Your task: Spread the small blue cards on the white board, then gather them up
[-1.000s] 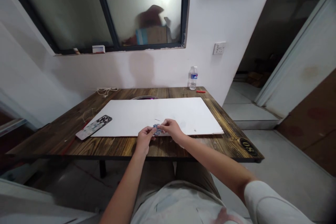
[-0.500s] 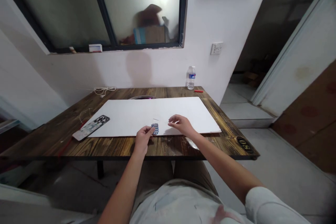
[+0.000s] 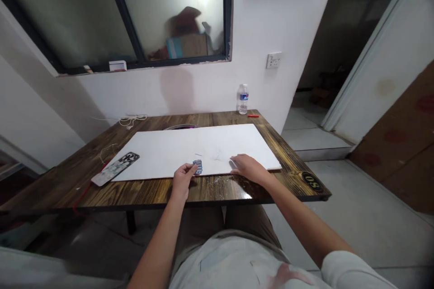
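Observation:
Between the thumb and fingers of my left hand (image 3: 183,178) is a small blue patterned piece (image 3: 198,167), held over the front edge of a white board (image 3: 176,149). A short thin dark line or stick (image 3: 198,154) shows on the board just beyond that piece. My right hand (image 3: 249,168) rests low at the board's front right part, fingers apart and pointing left, with nothing visible in them. Faint grey marks (image 3: 218,153) show on the white surface between my hands.
A phone in a patterned case (image 3: 115,168) lies across the board's left corner. Farther back on the wooden table (image 3: 224,118) are a white cable (image 3: 133,119), a water bottle (image 3: 243,99) and a red pen-like item (image 3: 253,116). A round 08 plate (image 3: 312,182) marks the right corner.
My right hand has moved right and lower, away from my left hand, and its fingers have spread. My left hand keeps its hold on the blue piece. The view has shifted slightly.

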The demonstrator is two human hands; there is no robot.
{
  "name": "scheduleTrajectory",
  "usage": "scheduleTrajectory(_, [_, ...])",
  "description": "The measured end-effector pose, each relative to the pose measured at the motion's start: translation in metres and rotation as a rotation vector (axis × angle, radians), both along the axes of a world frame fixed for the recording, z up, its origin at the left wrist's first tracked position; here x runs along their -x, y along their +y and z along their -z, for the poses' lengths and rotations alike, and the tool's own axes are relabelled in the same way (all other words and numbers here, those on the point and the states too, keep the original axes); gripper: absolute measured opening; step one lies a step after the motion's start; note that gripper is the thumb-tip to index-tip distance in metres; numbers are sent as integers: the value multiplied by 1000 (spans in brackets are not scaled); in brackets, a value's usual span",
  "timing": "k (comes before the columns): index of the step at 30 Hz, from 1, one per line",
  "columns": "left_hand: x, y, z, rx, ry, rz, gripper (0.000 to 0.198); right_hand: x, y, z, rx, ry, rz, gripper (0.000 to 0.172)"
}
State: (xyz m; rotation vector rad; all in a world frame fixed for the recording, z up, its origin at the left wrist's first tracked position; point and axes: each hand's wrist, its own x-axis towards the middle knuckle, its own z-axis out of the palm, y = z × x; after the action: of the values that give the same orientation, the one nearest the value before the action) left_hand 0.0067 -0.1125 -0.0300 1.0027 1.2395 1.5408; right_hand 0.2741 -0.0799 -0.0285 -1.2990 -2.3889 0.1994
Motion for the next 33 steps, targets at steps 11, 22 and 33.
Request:
scheduleTrajectory(11, [-1, 1, 1, 4, -6, -20, 42, -11, -19, 1, -100, -57, -55, 15])
scheduleTrajectory(22, [-1, 0, 2, -17, -10, 8, 42, -16, -27, 1, -97, 90, -26, 21])
scheduleTrajectory(33, [-1, -4, 4, -34, 4, 54, 40, 44, -26, -26, 155, 526, -186, 17])
